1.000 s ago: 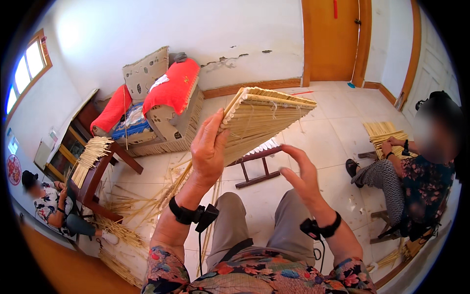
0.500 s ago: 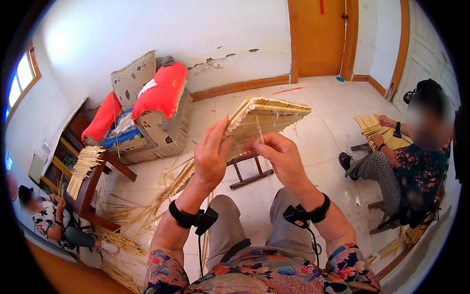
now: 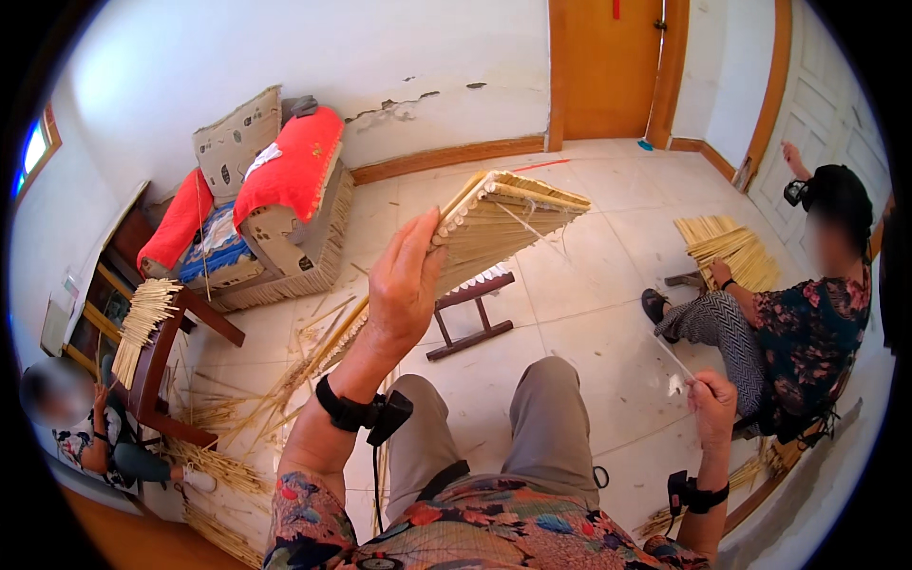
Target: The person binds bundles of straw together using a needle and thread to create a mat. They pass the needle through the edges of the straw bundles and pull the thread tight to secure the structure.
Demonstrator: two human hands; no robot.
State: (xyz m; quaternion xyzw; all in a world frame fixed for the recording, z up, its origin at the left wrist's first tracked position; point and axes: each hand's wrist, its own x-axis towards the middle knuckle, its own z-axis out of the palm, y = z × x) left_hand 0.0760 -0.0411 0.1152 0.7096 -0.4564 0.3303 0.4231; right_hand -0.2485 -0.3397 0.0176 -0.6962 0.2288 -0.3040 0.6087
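Observation:
My left hand [image 3: 404,290] is closed around the edge of a panel of straw stalks [image 3: 503,237], which it holds tilted in front of me. A row of cut stalk ends runs along the panel's near side, and pale loose thread [image 3: 522,224] trails from its face. Out to the right, well apart from the panel, my right hand [image 3: 712,407] pinches a thin, pale, needle-like stick [image 3: 673,355] that points up and left. Whether thread joins this stick to the panel I cannot make out.
A dark wooden stool [image 3: 475,328] stands beyond my knees. Loose straw [image 3: 223,408] litters the tiles at left, beside a brown table [image 3: 157,366] with a straw bundle. A co-worker with a straw mat [image 3: 727,252] sits at right, another at lower left. A red-draped armchair [image 3: 285,190] is behind.
My right hand has drawn away from the panel, down and to the right, with the stick still pinched. The left hand keeps its hold. The co-worker at right has raised one hand.

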